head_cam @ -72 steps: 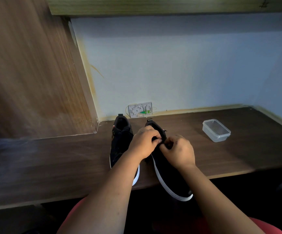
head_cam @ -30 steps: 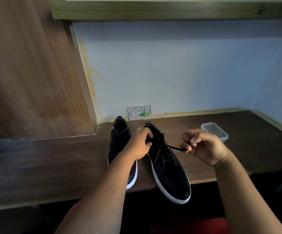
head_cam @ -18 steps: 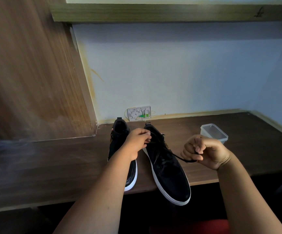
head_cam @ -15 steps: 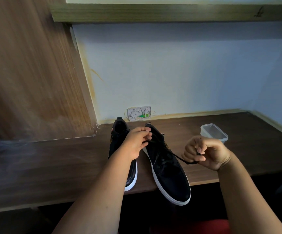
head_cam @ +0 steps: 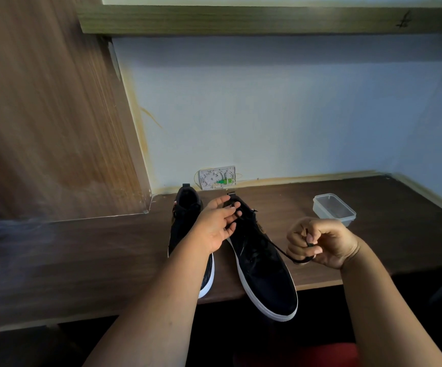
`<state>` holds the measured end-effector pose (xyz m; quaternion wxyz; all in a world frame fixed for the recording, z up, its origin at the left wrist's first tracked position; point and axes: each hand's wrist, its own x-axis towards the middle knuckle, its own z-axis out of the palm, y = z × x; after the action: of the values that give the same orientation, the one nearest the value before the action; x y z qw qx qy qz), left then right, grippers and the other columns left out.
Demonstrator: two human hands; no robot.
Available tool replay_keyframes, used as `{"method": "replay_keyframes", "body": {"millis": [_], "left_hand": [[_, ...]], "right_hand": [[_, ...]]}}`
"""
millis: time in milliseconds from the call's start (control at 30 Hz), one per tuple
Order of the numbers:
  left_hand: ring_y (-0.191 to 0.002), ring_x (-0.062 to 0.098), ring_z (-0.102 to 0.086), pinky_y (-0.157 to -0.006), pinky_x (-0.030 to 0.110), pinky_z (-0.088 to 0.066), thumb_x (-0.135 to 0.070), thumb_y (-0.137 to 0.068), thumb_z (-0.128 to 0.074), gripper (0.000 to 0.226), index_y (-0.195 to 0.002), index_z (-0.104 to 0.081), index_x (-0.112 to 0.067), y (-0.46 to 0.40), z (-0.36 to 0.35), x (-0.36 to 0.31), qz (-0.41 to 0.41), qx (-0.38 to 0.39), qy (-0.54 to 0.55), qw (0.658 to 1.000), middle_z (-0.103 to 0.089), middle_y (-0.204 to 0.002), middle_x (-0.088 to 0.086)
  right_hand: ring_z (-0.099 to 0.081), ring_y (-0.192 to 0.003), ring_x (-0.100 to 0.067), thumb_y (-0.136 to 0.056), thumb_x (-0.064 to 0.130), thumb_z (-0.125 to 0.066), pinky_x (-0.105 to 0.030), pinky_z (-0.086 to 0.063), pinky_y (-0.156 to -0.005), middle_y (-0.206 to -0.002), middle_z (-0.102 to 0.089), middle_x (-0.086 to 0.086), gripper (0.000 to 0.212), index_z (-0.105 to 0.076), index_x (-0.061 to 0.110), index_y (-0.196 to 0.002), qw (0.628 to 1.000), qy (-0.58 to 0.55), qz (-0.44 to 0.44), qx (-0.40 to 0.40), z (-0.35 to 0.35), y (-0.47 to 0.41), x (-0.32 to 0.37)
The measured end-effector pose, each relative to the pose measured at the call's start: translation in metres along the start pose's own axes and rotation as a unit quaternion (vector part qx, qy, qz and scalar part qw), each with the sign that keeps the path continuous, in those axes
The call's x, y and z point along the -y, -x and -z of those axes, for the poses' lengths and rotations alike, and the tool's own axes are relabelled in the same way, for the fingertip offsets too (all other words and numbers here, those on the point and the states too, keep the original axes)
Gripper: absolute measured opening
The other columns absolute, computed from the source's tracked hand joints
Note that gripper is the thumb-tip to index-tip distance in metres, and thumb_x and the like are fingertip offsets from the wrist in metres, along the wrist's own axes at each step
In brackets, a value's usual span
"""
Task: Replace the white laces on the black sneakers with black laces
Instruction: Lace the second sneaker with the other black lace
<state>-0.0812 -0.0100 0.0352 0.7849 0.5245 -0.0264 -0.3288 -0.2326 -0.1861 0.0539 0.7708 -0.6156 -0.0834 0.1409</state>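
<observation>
My right hand (head_cam: pixel 323 242) pinches the thin, limp black lace (head_cam: pixel 280 250) near its tip, left hand (head_cam: pixel 217 223) fingers relaxed on the collar of the right sneaker (head_cam: pixel 262 263) on the desk (head_cam: pixel 82 255); lace likely slips, so grip near the stiff end.

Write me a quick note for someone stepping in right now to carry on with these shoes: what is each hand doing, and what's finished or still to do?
Left hand: fingers loosely extended, resting at the collar of the right-hand sneaker, holding nothing that shows.
Right hand: curled round the free end of the black lace, drawn out sideways from the upper eyelets.
Both sneakers stand side by side on the wooden desk, heels to the wall; the right-hand one's toe hangs over the front edge. The left-hand sneaker is partly hidden by the arm.
Done: no white laces in view; black lace in the right-hand sneaker.
Left: finish and tie it; the other shoe's lacing cannot be judged.
</observation>
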Motion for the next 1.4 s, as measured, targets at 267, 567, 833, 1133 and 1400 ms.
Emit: {"method": "replay_keyframes", "body": {"millis": [267,567,833,1133,1400], "left_hand": [[-0.101,0.016,-0.055,-0.078,0.03,-0.046,-0.029,-0.092,-0.06,0.035,-0.124,-0.05,-0.018,-0.004,0.01,0.013,-0.23,-0.122,-0.56,0.786,-0.06,-0.113,-0.001],[-0.1,0.015,-0.052,-0.084,0.038,-0.047,-0.042,-0.085,-0.064,0.024,-0.105,-0.07,-0.03,0.002,0.004,0.01,-0.399,-0.029,-0.641,0.655,-0.066,-0.101,-0.013],[-0.103,0.014,-0.048,-0.082,0.032,-0.035,-0.03,-0.088,-0.067,0.026,-0.113,-0.068,-0.033,0.004,0.006,0.012,-0.351,-0.025,-0.686,0.637,-0.067,-0.102,-0.014],[-0.098,0.014,-0.048,-0.077,0.031,-0.029,-0.031,-0.091,-0.061,0.006,-0.096,-0.063,-0.03,0.005,0.003,0.015,-0.333,-0.013,-0.685,0.648,-0.064,-0.095,-0.012],[-0.1,0.014,-0.048,-0.078,0.032,-0.031,-0.031,-0.092,-0.058,0.004,-0.095,-0.061,-0.03,0.001,0.002,0.016,-0.307,-0.01,-0.68,0.666,-0.062,-0.096,-0.013]], "right_hand": [[-0.018,-0.056,-0.019,-0.064,0.024,-0.057,-0.033,-0.018,-0.056,-0.054,-0.023,-0.002,0.027,-0.032,0.015,-0.061,0.988,0.039,0.006,-0.146,0.0,-0.007,-0.002],[-0.038,-0.061,-0.014,-0.083,0.013,-0.064,-0.028,-0.034,-0.065,-0.061,-0.042,-0.001,0.03,-0.05,0.019,-0.058,0.95,0.061,0.072,-0.299,-0.006,-0.025,-0.01],[-0.064,-0.087,-0.008,-0.09,0.011,-0.065,-0.013,-0.045,-0.077,-0.084,-0.073,-0.002,0.013,-0.065,0.018,-0.101,0.888,0.22,0.071,-0.397,-0.004,-0.034,-0.02],[-0.065,-0.071,-0.01,-0.084,0.016,-0.073,-0.022,-0.048,-0.068,-0.074,-0.071,0.003,0.008,-0.071,0.021,-0.078,0.85,0.292,0.019,-0.438,-0.011,-0.046,-0.033],[-0.057,-0.065,0.007,-0.081,0.028,-0.074,-0.001,-0.039,-0.053,-0.069,-0.064,0.014,0.004,-0.075,0.024,-0.081,0.776,0.426,-0.022,-0.465,-0.02,-0.052,-0.037]]}}
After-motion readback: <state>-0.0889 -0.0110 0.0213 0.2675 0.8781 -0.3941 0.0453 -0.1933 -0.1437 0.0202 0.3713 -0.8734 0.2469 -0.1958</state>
